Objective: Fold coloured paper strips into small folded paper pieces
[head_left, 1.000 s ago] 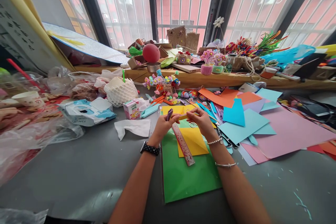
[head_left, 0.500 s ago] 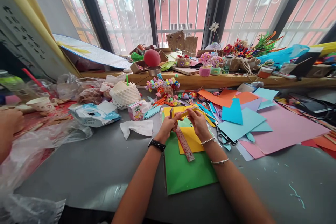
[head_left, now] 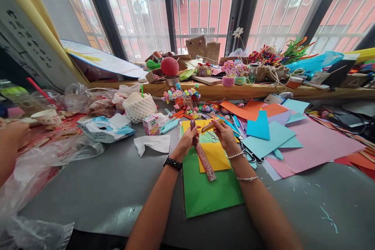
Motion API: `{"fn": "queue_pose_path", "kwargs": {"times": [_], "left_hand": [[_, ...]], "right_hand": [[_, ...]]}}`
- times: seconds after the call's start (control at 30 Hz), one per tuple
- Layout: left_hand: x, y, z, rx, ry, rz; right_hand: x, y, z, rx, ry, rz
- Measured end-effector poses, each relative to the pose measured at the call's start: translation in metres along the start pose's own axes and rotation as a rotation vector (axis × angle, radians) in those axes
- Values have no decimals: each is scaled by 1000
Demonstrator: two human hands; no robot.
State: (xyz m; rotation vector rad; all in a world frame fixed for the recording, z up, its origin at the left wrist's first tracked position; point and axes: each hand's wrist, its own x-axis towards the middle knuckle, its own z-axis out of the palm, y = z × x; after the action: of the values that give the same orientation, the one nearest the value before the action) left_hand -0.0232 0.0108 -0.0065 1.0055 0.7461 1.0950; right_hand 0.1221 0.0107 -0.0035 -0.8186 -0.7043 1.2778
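My left hand (head_left: 187, 143) is closed around a slim, dark purple striped piece (head_left: 192, 125) that sticks up from the fingers; its exact kind is unclear. In my right hand (head_left: 225, 136) a narrow folded yellow paper strip (head_left: 209, 126) is pinched, pointing left toward the other hand. Below them a pink patterned ruler (head_left: 206, 163) slants over a yellow paper sheet (head_left: 221, 156), its upper end close to my left fingers. Both rest on green paper (head_left: 212, 199). Small scissors (head_left: 213, 137) lie between the hands.
Dark-handled scissors (head_left: 249, 156) and blue paper (head_left: 271, 138) lie on the right, over pink paper (head_left: 322, 144). A white tissue (head_left: 154, 143), a small pink box (head_left: 150, 125) and a wipes pack (head_left: 105, 127) are leftward. Another person's hand (head_left: 13, 134) is at far left.
My hands have moved apart. The yellow strip, earlier between both hands, is now only in my right hand, which has shifted slightly right.
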Motion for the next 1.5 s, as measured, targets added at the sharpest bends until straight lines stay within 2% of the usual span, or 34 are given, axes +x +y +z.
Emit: {"fn": "queue_pose_path", "kwargs": {"times": [0.2, 0.5, 0.63, 0.83, 0.97, 1.1, 1.2, 1.3, 1.5], "left_hand": [[3, -4, -2, 22, -10, 11], [-3, 3, 0, 100, -62, -68], [-7, 6, 4, 94, -115, -115], [-8, 4, 4, 148, -208, -72], [-6, 1, 4, 200, -227, -38], [-3, -1, 6, 254, -181, 9], [-2, -2, 6, 314, -138, 62], [-1, -3, 6, 354, -93, 112], [-3, -5, 10, 403, -64, 145]], "right_hand": [[0, 0, -1, -83, -157, 2], [-4, -5, 0, -347, -393, -22], [-6, -6, 2, -416, -450, -20], [-1, -6, 0, -589, -361, -175], [1, -6, -1, -599, -354, -178], [0, -1, 0, -559, -374, -121], [-1, 3, 4, -552, -312, -89], [-4, 5, 8, -547, -221, -119], [-7, 3, 14, -555, -137, -229]]}}
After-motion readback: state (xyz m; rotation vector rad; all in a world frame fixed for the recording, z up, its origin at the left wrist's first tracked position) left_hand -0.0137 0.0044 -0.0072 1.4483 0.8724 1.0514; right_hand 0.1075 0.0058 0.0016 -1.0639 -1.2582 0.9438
